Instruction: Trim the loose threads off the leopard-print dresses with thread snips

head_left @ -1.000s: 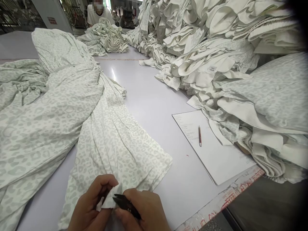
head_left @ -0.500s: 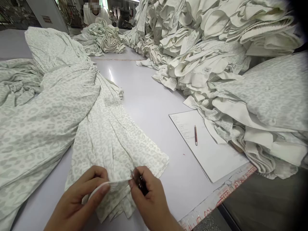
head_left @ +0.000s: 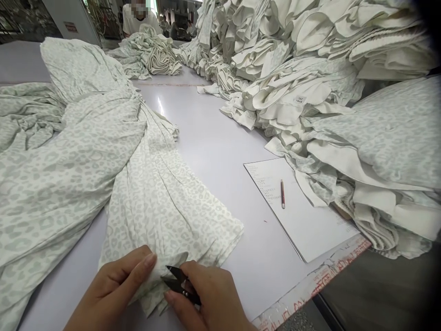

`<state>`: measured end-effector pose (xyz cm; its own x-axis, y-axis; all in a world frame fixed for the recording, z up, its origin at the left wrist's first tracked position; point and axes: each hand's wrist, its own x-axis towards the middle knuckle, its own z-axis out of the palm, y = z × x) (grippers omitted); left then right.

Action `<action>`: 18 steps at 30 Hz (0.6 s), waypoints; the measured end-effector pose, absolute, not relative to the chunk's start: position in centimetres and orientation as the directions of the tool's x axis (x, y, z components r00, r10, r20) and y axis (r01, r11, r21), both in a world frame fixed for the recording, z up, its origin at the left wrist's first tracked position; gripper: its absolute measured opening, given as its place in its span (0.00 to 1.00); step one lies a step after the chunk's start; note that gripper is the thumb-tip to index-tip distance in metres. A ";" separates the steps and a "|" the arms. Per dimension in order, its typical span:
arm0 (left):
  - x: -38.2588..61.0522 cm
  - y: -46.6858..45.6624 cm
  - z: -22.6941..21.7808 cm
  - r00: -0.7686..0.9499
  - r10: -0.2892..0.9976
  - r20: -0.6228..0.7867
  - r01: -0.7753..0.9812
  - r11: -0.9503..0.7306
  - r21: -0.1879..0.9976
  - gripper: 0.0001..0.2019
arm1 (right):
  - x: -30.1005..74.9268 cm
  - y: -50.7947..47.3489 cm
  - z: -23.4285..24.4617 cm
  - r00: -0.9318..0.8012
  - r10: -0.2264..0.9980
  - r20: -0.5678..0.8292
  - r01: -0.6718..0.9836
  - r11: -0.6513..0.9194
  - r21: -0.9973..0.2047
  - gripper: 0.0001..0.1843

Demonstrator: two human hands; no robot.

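Note:
A long piece of pale green leopard-print fabric (head_left: pixel 158 202) lies across the white table (head_left: pixel 213 138), its near end bunched at the table's front. My left hand (head_left: pixel 113 289) pinches that near edge of the fabric between thumb and fingers. My right hand (head_left: pixel 210 299) grips a small black thread snipper (head_left: pixel 179 284), blades pointing left at the fabric edge next to my left thumb.
A sheet of paper (head_left: pixel 303 216) with a red pen (head_left: pixel 282 194) lies to the right. Big stacks of white and printed cloth (head_left: pixel 327 92) fill the right side and back. More printed fabric (head_left: pixel 31 138) is heaped at left. Another person (head_left: pixel 139 18) stands at the far end.
My hands have dropped back toward the table's front edge. The fabric edge, lifted and stretched between both hands half a second ago, is now lowered, and the snipper's blades show again.

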<state>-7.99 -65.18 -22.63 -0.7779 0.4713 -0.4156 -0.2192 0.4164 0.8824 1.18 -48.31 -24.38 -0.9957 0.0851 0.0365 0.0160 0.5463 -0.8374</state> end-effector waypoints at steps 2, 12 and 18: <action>-7.8 -65.0 -22.3 -0.747 0.478 -0.463 -0.288 0.395 0.872 0.22 | 1.0 -48.4 -24.3 -0.995 0.075 0.060 -0.009 0.550 -0.835 0.08; -7.6 -64.8 -21.7 -0.738 0.480 -0.475 -0.295 0.404 0.866 0.24 | 1.2 -48.3 -24.1 -0.998 0.058 0.030 0.006 0.546 -0.838 0.08; -7.4 -64.5 -21.8 -0.757 0.460 -0.465 -0.250 0.453 0.856 0.25 | 1.1 -48.4 -24.0 -0.999 0.038 -0.036 0.050 0.471 -0.881 0.10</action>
